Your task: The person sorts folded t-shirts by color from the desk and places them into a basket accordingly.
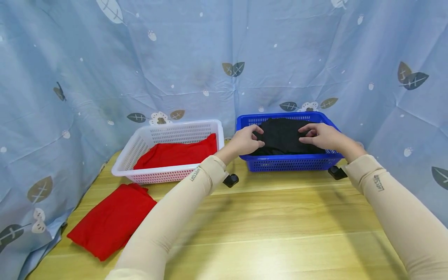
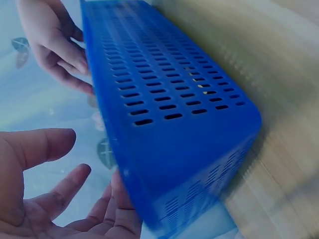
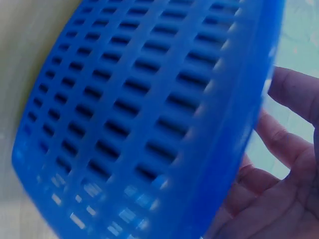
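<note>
The left hand [image 1: 246, 140] and right hand [image 1: 323, 136] — both released, fingers loosely parted — are at opposite sides of one black cloth [image 1: 281, 136] inside the blue basket [image 1: 290, 163]. The white basket [image 1: 168, 171], second of two, holds one red cloth [image 1: 175, 153]; a second red cloth [image 1: 112, 219] lies on the table [image 1: 280, 225].

one white basket [image 1: 155, 177]; one blue basket [image 1: 292, 163]; two red cloths [image 1: 112, 219] [image 1: 178, 153]; one black cloth [image 1: 281, 134] visible from here; two hands [image 1: 243, 140] [image 1: 324, 137]; two sleeves [image 1: 178, 210] [image 1: 395, 206]; two black gadgets [image 1: 231, 180] [image 1: 337, 172]; one table [image 1: 273, 229]
</note>
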Available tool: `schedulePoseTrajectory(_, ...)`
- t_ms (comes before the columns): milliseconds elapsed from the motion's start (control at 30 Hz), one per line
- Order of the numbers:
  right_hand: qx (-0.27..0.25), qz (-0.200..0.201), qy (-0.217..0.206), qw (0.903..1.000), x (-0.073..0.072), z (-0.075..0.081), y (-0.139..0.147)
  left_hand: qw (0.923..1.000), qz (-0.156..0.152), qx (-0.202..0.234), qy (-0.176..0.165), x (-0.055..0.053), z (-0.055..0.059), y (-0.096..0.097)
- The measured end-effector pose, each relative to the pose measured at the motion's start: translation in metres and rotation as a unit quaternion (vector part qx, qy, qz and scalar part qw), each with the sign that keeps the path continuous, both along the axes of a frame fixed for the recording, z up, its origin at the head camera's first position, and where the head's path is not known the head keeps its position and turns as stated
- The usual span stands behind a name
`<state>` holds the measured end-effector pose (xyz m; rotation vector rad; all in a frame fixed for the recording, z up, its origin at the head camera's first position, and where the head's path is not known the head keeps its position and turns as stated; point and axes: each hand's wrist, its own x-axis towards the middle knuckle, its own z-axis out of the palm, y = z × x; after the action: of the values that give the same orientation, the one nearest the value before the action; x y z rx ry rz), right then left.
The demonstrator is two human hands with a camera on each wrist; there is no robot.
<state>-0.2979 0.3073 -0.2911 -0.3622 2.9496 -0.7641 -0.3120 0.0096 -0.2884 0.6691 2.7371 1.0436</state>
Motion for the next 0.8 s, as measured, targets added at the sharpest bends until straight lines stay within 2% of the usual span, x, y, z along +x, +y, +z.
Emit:
schedulePoseTrajectory(167, -0.013, 0.02, 0.012, 0.9996, 0.004, 0.003, -0.016, 0.9998, -0.02, 0.001, 0.001, 0.016, 0.008, -0.015)
schedulePoseTrajectory(333, -0.022, 0.04, 0.017, 0.9988, 0.011, 0.009, -0.038, 0.9993, -0.034, 0.008, -0.015, 0.035, 0.018, -0.036)
schedulePoseTrajectory(500, -0.029, 0.065, 0.032, 0.997, 0.016, 0.014, -0.061, 0.9984, -0.041, 0.0, -0.038, 0.052, 0.026, -0.065)
schedulePoseTrajectory(600, -0.041, 0.086, 0.031, 0.9949, 0.019, 0.017, -0.076, 0.998, -0.041, -0.006, -0.048, 0.061, 0.029, -0.086)
schedulePoseTrajectory(800, -0.073, 0.128, 0.018, 0.9889, 0.027, 0.02, -0.1, 0.9989, -0.021, -0.018, -0.038, 0.075, 0.032, -0.121)
